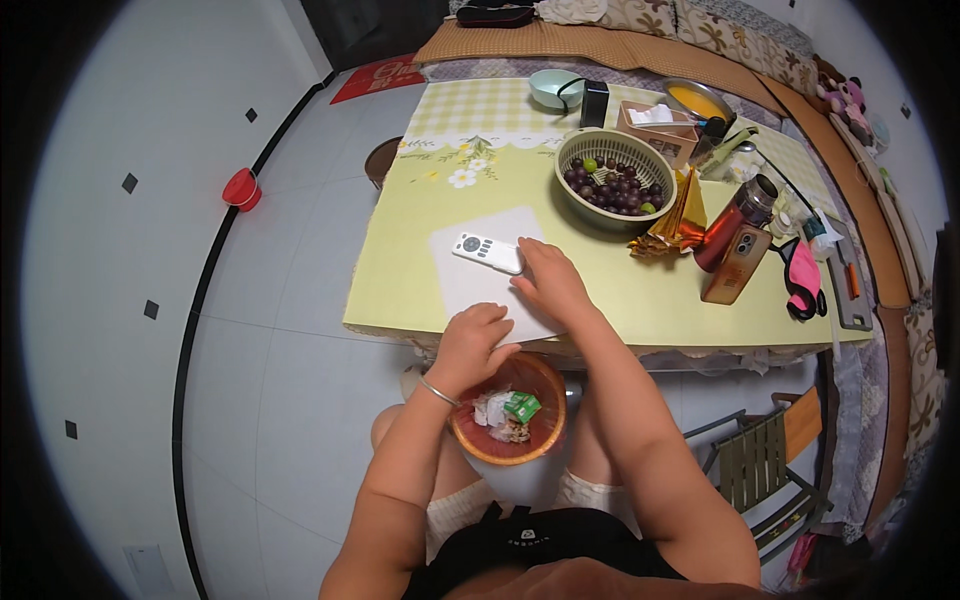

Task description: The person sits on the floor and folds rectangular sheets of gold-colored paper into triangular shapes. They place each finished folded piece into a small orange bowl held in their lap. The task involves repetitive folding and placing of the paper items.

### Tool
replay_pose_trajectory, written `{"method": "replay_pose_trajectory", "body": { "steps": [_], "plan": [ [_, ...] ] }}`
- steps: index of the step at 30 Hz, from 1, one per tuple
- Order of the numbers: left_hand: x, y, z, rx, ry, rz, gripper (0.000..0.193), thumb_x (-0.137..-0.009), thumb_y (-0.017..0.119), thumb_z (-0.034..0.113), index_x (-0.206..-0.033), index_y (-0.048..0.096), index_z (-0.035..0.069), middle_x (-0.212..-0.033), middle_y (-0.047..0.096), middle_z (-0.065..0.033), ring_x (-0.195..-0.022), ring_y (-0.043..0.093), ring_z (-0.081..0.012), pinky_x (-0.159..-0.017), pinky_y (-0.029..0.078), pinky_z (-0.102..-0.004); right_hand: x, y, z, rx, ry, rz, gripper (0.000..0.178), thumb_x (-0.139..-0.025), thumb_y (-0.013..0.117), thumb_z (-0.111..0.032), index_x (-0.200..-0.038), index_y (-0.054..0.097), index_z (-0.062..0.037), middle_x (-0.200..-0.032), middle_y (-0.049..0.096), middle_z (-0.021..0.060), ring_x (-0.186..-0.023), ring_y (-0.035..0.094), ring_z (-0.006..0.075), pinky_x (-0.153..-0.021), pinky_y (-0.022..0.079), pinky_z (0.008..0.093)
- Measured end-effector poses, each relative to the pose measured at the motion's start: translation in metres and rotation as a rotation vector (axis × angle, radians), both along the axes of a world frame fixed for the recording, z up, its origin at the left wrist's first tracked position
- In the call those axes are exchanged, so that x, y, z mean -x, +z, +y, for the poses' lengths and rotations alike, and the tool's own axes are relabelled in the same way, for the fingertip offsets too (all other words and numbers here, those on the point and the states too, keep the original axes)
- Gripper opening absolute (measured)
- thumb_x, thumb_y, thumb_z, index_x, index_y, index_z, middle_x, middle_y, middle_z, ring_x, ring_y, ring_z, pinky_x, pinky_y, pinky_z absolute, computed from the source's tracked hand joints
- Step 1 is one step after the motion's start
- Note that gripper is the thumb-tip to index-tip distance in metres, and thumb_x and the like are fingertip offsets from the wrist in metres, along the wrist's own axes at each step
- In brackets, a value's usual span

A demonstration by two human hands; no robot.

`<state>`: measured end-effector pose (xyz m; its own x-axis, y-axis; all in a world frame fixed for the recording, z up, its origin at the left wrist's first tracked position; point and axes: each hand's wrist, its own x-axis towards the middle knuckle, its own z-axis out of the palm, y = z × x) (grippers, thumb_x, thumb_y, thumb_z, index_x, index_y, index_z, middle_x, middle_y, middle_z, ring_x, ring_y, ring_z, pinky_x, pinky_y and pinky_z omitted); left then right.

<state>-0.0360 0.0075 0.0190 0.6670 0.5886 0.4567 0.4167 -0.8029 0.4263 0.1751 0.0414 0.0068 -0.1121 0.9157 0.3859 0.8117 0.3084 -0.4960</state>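
A white remote control (488, 253) with grey buttons lies on a white sheet of paper (462, 288) near the table's front left. My right hand (553, 284) rests palm down at the remote's right end, thumb and fingers apart, fingertips beside or touching its edge. My left hand (472, 346) is over the paper's near edge, fingers slightly bent and thumb spread. Nothing shows in it, though its palm is hidden. A bangle (438, 391) circles that wrist. Below, between my knees, stands a reddish-brown bin (540, 440) holding crumpled wrappers and a green packet.
On the table (405, 250) stand a colander of grapes (580, 205), a red thermos (727, 228), an upright phone (737, 264), gold foil (683, 220), a tissue box (668, 142) and a pale bowl (545, 88). A folding chair (755, 465) is at right; a red bucket (240, 190) by the wall.
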Motion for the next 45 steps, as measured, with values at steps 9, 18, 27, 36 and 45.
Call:
{"method": "replay_pose_trajectory", "body": {
  "steps": [9,18,27,36,45],
  "plan": [
    [0.013,0.003,-0.005,0.068,0.089,0.086,0.050,-0.069,0.085,0.027,-0.109,0.070,0.001,-0.121,0.065,-0.0188,-0.114,0.060,-0.0371,-0.096,0.049,-0.0451,0.027,-0.015,0.019,-0.069,-0.084,-0.110,0.044,-0.079,0.072,-0.013,-0.120,0.061,-0.0010,-0.114,0.064,0.0130,-0.108,0.060,0.0319,-0.092,0.049,0.0433],
    [0.018,-0.003,-0.006,0.053,0.094,0.117,0.044,-0.073,0.081,0.022,-0.111,0.069,0.003,-0.127,0.063,-0.0159,-0.121,0.057,-0.0343,-0.100,0.046,-0.0449,-0.013,-0.003,0.013,0.050,-0.425,-0.143,0.023,-0.076,0.070,-0.010,-0.098,0.065,-0.0021,-0.101,0.066,0.0143,-0.098,0.062,0.0347,-0.086,0.051,0.0458],
    [0.018,-0.018,0.000,0.073,0.117,-0.036,0.016,-0.078,0.077,0.013,-0.091,0.073,0.004,-0.105,0.072,-0.0138,-0.110,0.065,-0.0361,-0.095,0.051,-0.0437,-0.047,0.001,-0.007,-0.126,-0.355,0.097,0.040,-0.082,0.072,-0.015,-0.118,0.067,0.0020,-0.115,0.069,0.0169,-0.108,0.063,0.0320,-0.093,0.050,0.0407],
    [0.012,-0.023,0.007,0.530,0.334,-0.319,0.011,-0.080,0.077,0.007,-0.087,0.075,0.000,-0.087,0.073,-0.0126,-0.103,0.069,-0.0253,-0.083,0.053,-0.0344,-0.072,-0.006,-0.001,0.511,0.096,0.991,0.029,-0.095,0.069,-0.023,-0.109,0.073,0.0028,-0.099,0.074,0.0081,-0.092,0.067,0.0143,-0.086,0.052,0.0280],
    [0.014,-0.033,0.018,0.721,0.387,-0.488,0.017,-0.081,0.079,0.011,-0.085,0.074,-0.004,-0.071,0.070,-0.0077,-0.064,0.058,-0.0101,-0.061,0.048,-0.0268,-0.080,0.000,-0.008,0.573,0.198,1.016,0.028,-0.096,0.069,-0.021,-0.111,0.071,0.0029,-0.103,0.074,0.0085,-0.098,0.068,0.0145,-0.091,0.053,0.0282]
  ]
}}
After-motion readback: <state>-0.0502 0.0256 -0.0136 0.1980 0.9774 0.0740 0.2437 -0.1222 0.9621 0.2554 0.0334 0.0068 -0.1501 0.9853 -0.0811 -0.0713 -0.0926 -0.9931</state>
